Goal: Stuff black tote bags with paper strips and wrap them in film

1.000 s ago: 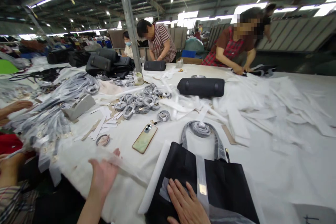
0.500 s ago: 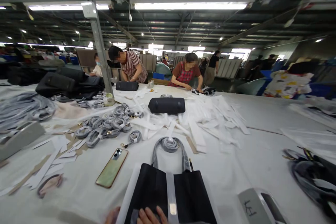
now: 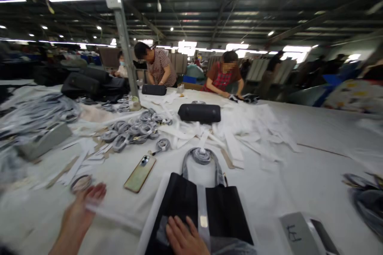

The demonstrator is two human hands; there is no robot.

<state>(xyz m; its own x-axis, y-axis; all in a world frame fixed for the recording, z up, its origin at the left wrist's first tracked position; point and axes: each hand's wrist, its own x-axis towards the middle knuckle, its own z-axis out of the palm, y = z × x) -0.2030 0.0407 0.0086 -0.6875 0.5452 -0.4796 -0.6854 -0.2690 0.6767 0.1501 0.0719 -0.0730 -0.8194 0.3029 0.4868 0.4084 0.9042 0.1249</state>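
A black handbag lies in front of me with its grey, wrapped-looking handles stretched away from me. Down its middle runs a pale grey strap with a gold-coloured plate. My right hand rests flat on the bag left of that strap, fingers spread, beside a small grey translucent patch. My left hand is raised off to the left, fingers drawn together on a translucent white strip that trails toward the bag; motion smears it.
A green phone lies left of the bag. Coiled grey straps, paper strips and a black rolled bag lie farther back. A tape dispenser stands at right, a grey device at left. Two co-workers bend over the table's far side.
My left hand has moved from the bag's lower left edge out to the left, with the translucent strip. My right hand stays on the bag. The camera view has shifted.
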